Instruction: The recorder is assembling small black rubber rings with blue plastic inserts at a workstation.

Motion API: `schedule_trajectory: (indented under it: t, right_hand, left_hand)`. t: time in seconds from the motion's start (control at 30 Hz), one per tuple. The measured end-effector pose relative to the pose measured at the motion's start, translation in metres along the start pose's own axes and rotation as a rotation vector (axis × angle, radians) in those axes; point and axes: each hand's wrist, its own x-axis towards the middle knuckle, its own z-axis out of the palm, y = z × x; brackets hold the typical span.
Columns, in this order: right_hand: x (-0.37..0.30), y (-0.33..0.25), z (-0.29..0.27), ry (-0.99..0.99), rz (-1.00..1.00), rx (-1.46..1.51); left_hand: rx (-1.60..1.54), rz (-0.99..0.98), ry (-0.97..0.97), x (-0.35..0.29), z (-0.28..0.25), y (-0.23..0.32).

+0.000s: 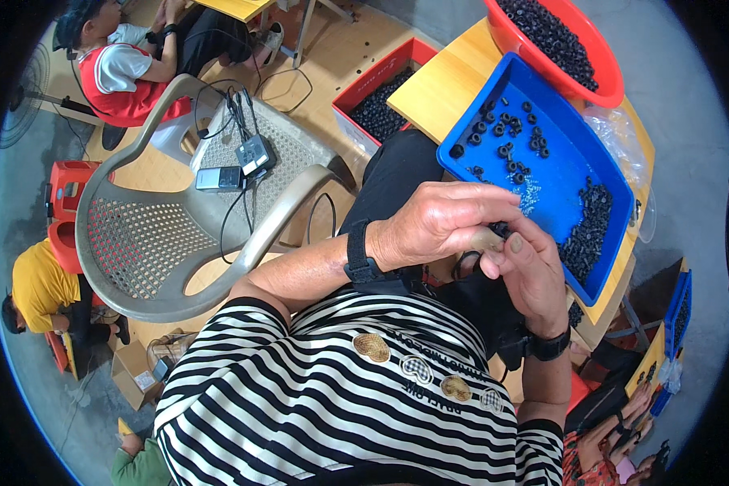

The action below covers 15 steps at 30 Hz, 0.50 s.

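My left hand [449, 223] and my right hand [535, 271] meet over my lap, just in front of the near left side of a blue tray [555, 235]. Their fingers are bent and pressed together around a small black part [500, 230], which shows only in part between them. Which fingertips grip it is partly hidden. A dark loop [465, 264] shows below the left fingers; its kind is unclear. In the tray lie scattered black ring-like pieces [506, 150] and a heap of small black parts [587, 231].
The tray stands on a yellow table [445, 85], beside a red basin [616, 69] full of black parts. A red box [377, 81] with more parts stands on the floor. A grey chair [138, 243] at left carries black devices and cables. Other people sit around.
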Motion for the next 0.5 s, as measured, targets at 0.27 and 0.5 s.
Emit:
schedule_trajectory:
  t: [0.27,0.5]
  right_hand:
    - [-0.001,-0.006,0.009,0.091,-0.013,0.0]
    - [0.002,0.004,-0.003,0.188,-0.031,0.024]
  left_hand:
    - [0.129,0.199,-0.055,0.013,-0.006,0.002]
    - [-0.362,-0.282,-0.191,0.017,0.003,0.01]
